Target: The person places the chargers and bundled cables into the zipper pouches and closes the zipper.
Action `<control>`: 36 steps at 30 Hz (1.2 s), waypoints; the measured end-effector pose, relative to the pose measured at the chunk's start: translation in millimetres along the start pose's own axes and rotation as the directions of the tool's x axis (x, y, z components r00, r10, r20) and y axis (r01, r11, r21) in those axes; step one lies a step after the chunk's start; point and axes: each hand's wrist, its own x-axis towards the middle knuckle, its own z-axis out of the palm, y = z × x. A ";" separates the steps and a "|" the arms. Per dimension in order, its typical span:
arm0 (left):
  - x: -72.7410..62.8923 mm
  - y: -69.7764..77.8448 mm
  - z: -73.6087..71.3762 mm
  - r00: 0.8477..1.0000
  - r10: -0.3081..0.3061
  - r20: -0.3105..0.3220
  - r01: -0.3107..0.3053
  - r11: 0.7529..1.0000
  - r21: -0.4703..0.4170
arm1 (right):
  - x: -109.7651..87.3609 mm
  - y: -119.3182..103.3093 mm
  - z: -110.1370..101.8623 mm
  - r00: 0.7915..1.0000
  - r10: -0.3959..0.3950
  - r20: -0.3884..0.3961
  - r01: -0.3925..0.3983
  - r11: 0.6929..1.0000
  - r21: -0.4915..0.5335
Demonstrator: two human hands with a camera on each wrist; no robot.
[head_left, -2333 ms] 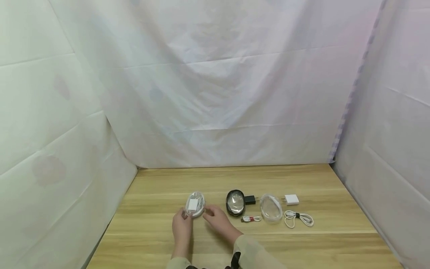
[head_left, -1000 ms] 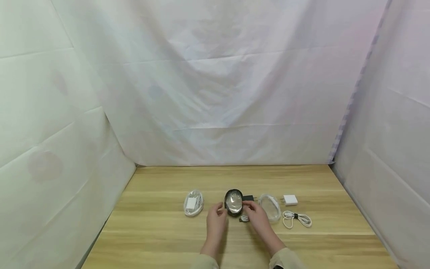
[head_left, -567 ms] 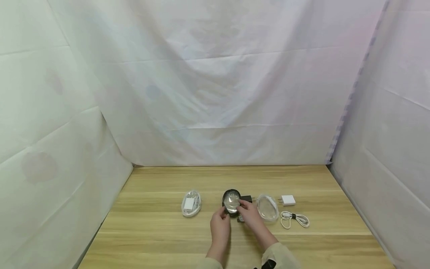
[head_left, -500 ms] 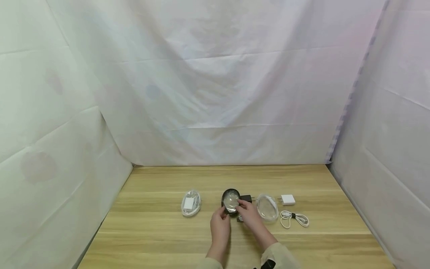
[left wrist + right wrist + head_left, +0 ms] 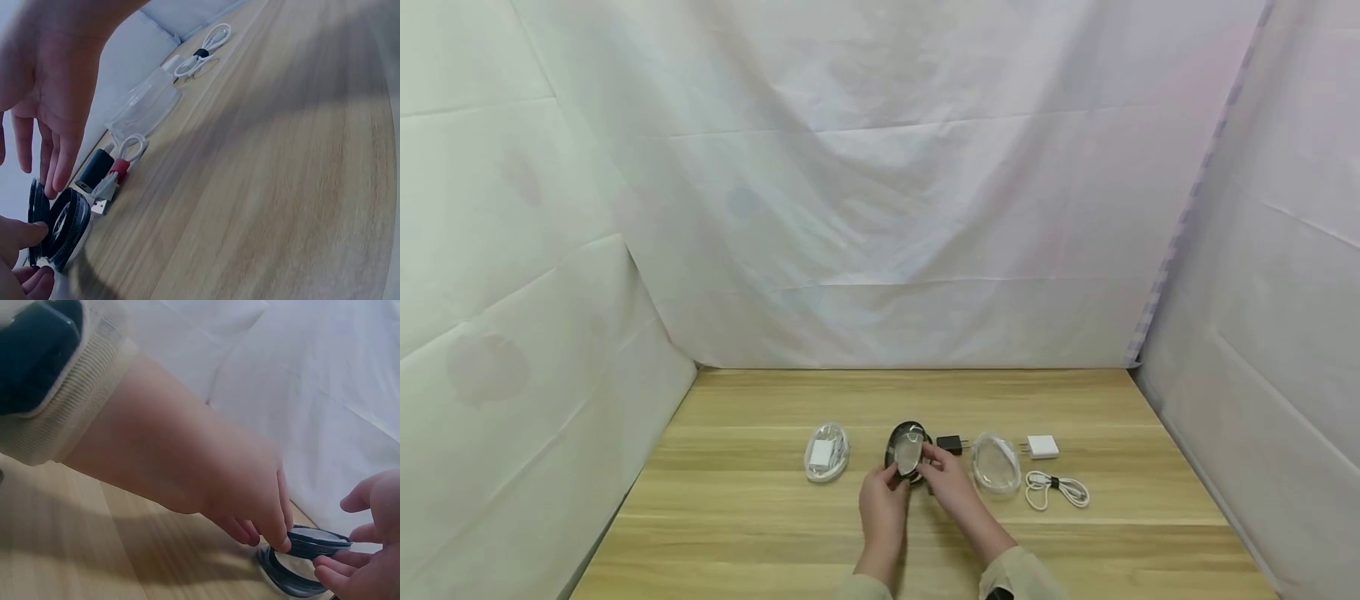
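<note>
Both hands are at a black-rimmed oval case [image 5: 907, 450] with a clear window, standing on the table. Its lid [image 5: 319, 540] is partly raised above the base [image 5: 290, 575]. My left hand [image 5: 882, 504] holds the near left edge with thumb and fingers. From the right, my right hand [image 5: 951, 483] pinches the lid edge. The left wrist view shows the two halves apart. Beside the case lie a black charger plug [image 5: 950, 445] and a white cable with a red tie [image 5: 119, 169], mostly hidden by my right hand in the head view.
Left of the hands lies a clear oval case [image 5: 827, 452] with a white plug and cable inside. To the right are another clear oval case [image 5: 996, 463], a white charger plug [image 5: 1042, 447] and a white cable with a black tie [image 5: 1057, 490]. Pale cloth [image 5: 917, 250] surrounds the wooden table [image 5: 760, 533].
Both hands moved from the filled clear case on the left to the black oval case. Its lid, down earlier, now stands partly raised, tilting toward the left hand.
</note>
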 end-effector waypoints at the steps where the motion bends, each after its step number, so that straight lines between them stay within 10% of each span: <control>1: 0.2 -0.4 -1.2 1.000 -0.003 0.004 0.003 1.000 0.007 | 0.0 -0.3 0.7 1.000 -0.001 0.002 0.001 1.000 0.009; 10: 3.8 -2.8 -9.8 0.999 -0.007 -0.038 0.008 1.000 0.025 | -0.2 3.5 1.4 0.999 -0.033 0.005 0.034 0.993 -0.111; 18: 12.1 -9.2 -17.4 0.999 -0.038 0.012 0.039 0.997 -0.060 | -3.7 15.7 -3.8 0.983 -0.117 0.139 0.159 0.928 -0.338; 36: 31.8 -11.8 -24.0 0.973 -0.202 0.109 0.227 0.921 -0.318 | -19.3 13.3 8.6 0.962 -0.167 0.215 0.220 0.942 -0.253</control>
